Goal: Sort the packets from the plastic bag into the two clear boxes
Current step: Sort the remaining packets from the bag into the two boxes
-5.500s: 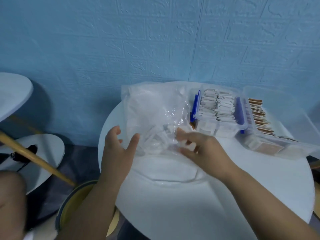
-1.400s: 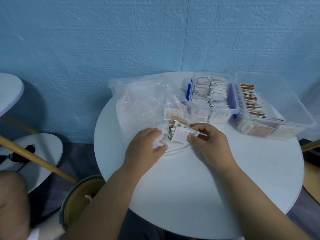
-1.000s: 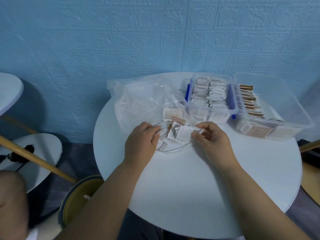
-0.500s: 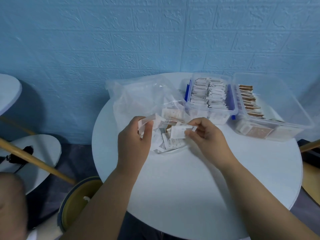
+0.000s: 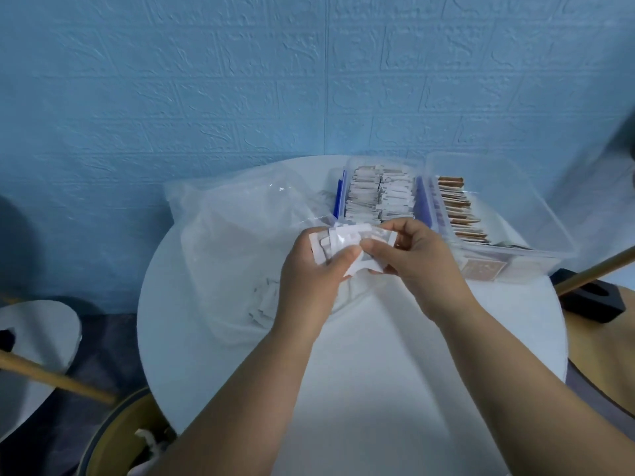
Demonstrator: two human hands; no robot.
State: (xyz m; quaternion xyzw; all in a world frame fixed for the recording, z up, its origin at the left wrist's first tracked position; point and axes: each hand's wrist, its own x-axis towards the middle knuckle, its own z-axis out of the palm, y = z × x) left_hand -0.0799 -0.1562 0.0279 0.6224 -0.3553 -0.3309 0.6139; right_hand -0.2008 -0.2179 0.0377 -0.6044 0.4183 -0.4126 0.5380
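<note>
Head view: small white flat packets bunched between both hands.

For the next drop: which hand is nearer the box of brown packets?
Right. The right hand is close beside that box; the left hand lies farther, by the plastic bag.

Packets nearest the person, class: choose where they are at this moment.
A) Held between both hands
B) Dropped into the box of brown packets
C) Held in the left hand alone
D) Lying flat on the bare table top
A: the left hand and the right hand both pinch the bunch of packets, lifted off the round white table.
</note>
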